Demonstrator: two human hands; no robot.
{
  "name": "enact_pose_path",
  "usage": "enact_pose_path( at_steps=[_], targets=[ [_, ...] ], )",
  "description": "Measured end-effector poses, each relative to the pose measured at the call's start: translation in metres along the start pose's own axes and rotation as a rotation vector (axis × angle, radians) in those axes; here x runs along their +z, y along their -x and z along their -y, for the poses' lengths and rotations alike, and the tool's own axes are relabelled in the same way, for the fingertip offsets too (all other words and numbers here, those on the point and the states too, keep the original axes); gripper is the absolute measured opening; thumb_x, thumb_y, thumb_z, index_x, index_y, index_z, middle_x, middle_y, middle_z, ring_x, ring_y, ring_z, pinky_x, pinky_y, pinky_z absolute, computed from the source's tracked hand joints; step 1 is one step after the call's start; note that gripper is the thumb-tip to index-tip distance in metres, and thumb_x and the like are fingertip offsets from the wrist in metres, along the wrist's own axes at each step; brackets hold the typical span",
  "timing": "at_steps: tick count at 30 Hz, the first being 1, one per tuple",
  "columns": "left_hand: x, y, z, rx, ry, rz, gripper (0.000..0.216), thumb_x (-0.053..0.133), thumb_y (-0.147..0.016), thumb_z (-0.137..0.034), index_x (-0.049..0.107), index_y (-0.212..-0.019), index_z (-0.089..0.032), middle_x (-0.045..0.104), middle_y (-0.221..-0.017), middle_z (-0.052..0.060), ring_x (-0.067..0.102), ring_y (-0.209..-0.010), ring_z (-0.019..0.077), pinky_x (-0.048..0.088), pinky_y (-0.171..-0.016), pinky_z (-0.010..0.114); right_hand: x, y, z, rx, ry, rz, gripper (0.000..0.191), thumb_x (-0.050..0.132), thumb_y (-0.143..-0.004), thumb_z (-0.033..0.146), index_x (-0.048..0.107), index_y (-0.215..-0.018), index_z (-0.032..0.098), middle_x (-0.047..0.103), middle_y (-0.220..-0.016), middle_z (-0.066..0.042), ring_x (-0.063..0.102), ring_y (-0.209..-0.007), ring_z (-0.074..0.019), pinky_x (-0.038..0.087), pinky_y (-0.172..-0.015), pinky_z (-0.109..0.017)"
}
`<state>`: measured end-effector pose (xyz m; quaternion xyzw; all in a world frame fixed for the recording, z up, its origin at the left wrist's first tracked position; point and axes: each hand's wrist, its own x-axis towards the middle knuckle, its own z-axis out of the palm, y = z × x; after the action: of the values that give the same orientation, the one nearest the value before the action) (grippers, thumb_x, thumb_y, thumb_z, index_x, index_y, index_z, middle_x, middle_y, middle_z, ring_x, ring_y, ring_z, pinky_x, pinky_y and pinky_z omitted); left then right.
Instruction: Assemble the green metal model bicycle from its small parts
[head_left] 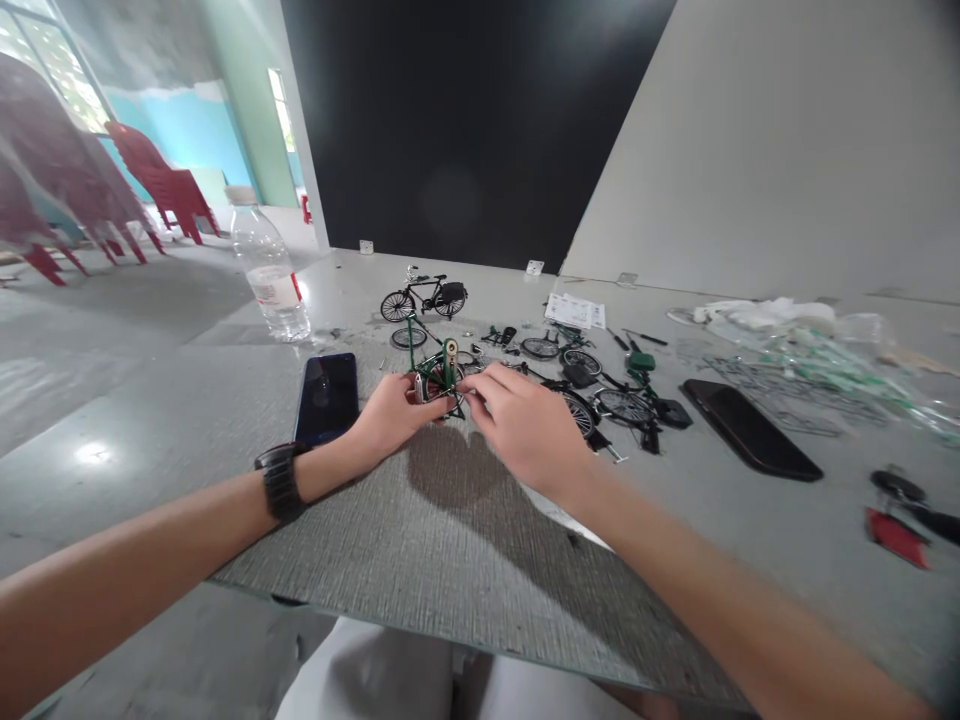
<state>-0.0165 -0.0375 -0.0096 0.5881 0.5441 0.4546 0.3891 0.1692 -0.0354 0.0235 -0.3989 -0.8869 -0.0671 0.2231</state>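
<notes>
Nearest the camera, your bare right forearm [705, 570] crosses the front edge of the grey, streak-patterned bench [360, 560]. The green metal model bicycle with a red-and-black wheel [450, 365] is raised between your hands, left of the bench's middle.

Left hand [390, 415]: clasped around the bicycle's near end, thumb on the side facing you. Right hand [525, 420]: fingertips at the bicycle's right side, beside the wheel; you cannot confirm from this view whether they pinch a small part.

Note the alignment: the bicycle's long axis appears to run from your left grip towards the bench's far edge, leaving its right side facing your right hand.

Just right of the right hand lie loose black and green bicycle parts [626, 405], nearer that hand than the left. Beyond the bicycle, towards the far edge, stands a black model bicycle [427, 298]. A dark blue smartphone [328, 395] lies left of your left hand; a black smartphone [752, 428] lies towards the right edge.
</notes>
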Motion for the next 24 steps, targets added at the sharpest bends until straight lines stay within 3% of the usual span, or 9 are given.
enact_pose_path(
  at_steps=[9, 17, 24],
  targets=[
    [0.0005, -0.0009, -0.0021, 0.070, -0.102, -0.019, 0.027, 0.071, -0.072, -0.028, 0.051, -0.057, -0.019, 0.054, -0.055, -0.002, 0.043, -0.053, 0.0120, 0.028, -0.051, 0.027, 0.0076, 0.0012, 0.0032, -0.035, 0.139, 0.033, 0.019, 0.046, -0.096, 0.012, 0.064, -0.098, 0.018, 0.066, -0.095, -0.010, 0.063, -0.083, -0.0214, 0.041, -0.059, -0.031],
    [0.0011, -0.0008, -0.0019, 0.127, -0.193, -0.086, 0.028, 0.071, -0.072, -0.033, 0.049, -0.061, -0.020, 0.050, -0.058, -0.003, 0.041, -0.058, 0.0126, 0.028, -0.054, 0.027, 0.0024, -0.0011, 0.0066, -0.048, 0.107, 0.081, 0.021, 0.045, -0.094, 0.007, 0.062, -0.102, 0.016, 0.062, -0.103, -0.012, 0.062, -0.075, -0.0191, 0.048, -0.064, -0.032],
    [0.0009, -0.0012, -0.0003, 0.104, -0.204, -0.103, 0.028, 0.073, -0.071, -0.032, 0.050, -0.060, -0.020, 0.052, -0.058, -0.002, 0.043, -0.057, 0.0130, 0.028, -0.054, 0.028, 0.0005, 0.0023, 0.0043, -0.049, 0.157, 0.084, 0.022, 0.044, -0.094, 0.007, 0.064, -0.099, 0.018, 0.064, -0.096, -0.012, 0.063, -0.073, -0.0208, 0.047, -0.058, -0.032]
  ],
)
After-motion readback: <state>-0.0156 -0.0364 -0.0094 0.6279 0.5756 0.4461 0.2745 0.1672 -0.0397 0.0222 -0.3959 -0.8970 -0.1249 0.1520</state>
